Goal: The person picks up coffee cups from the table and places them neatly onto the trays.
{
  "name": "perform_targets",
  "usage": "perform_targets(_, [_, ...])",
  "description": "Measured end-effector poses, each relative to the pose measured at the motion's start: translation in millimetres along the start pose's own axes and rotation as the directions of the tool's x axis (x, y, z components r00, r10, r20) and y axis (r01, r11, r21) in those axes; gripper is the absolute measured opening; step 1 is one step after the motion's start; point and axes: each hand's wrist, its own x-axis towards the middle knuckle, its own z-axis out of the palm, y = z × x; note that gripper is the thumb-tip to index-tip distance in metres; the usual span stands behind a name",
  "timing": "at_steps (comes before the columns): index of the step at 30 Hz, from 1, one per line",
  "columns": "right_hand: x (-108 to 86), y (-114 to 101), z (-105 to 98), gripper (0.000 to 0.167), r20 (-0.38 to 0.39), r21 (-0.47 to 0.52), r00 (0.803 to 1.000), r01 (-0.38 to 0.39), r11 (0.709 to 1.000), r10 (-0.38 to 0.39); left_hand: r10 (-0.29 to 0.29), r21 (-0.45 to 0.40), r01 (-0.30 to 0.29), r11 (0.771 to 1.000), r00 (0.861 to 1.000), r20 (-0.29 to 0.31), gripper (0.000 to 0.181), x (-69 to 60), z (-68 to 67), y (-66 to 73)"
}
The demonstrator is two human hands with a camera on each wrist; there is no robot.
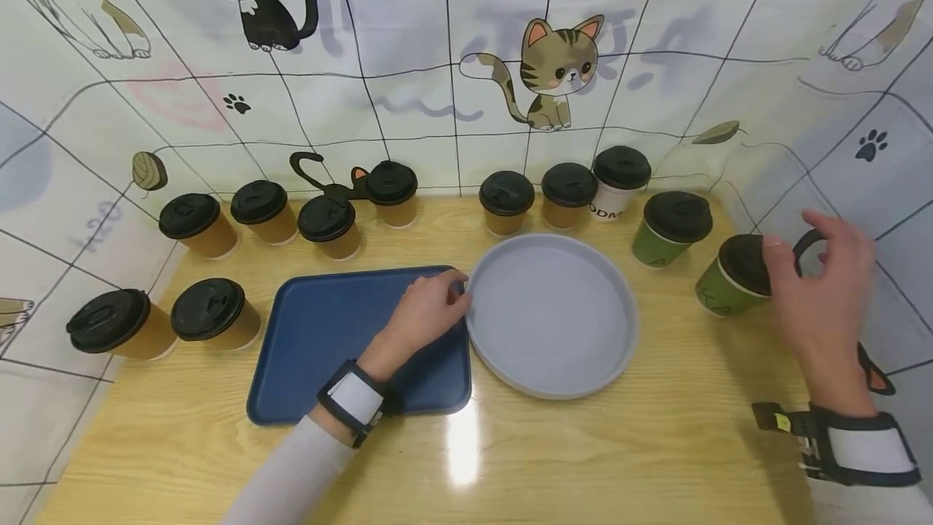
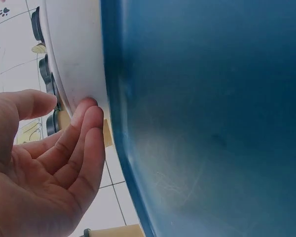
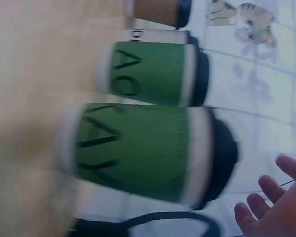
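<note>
Hovering beside lidded green cup point(image 1: 731, 283), contents hidden: right hand point(image 1: 827, 294), spread; left hand point(image 1: 428, 312), thumb apart, touching plate point(image 1: 551, 314).

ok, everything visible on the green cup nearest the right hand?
The green cup stands upright on the wood-look table, right of the round grey tray. It looks like paper: a green sleeve with dark, blurred lettering, whitish bands above and below. A black, plastic-looking lid is on. The right hand hovers by the lid; the right wrist view shows it clear of the cup. Only the table visibly touches the cup.
</note>
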Motion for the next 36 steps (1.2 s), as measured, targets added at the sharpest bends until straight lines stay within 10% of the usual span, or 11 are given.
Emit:
perform_targets(14, [-6.4,36.8,1.7,0.112,0.312,-0.092,0.936,-0.139,0.986,0.162,0.031,-0.025,-0.030,0.999,0.998,0.047,0.045,-2.3,1.1,3.8])
perform_targets(36, [-8.8,43.3,13.3,0.102,0.236,-0.123,0.968,-0.054,0.991,0.082,0.028,-0.024,-0.026,0.999,0.996,0.081,0.045,-7.3,-1.6,-2.3])
